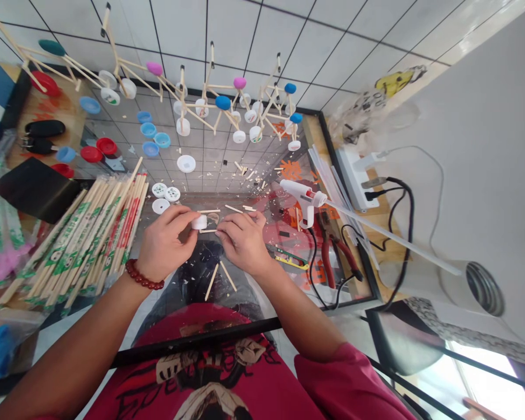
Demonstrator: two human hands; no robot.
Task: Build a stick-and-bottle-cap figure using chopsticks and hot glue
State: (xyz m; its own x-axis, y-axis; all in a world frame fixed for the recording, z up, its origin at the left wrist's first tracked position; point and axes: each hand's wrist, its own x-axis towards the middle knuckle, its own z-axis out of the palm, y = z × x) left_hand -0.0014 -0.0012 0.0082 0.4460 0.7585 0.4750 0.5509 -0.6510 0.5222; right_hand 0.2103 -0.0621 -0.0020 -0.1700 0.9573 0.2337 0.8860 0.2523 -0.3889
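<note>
My left hand, with a red bead bracelet at the wrist, pinches a white bottle cap between thumb and fingers. Just to its right, my right hand is closed on a short wooden stick that points toward the cap. A few cut stick pieces lie beyond my fingers on the glass table. Two longer sticks lie nearer my body. Left of the hands are three white caps, and another white cap lies farther off.
Stick models with cap wheels stand along the tiled wall. Bundled chopsticks lie left, near blue caps and red caps. A glue gun, pliers, a yellow-green cutter and a power strip are right.
</note>
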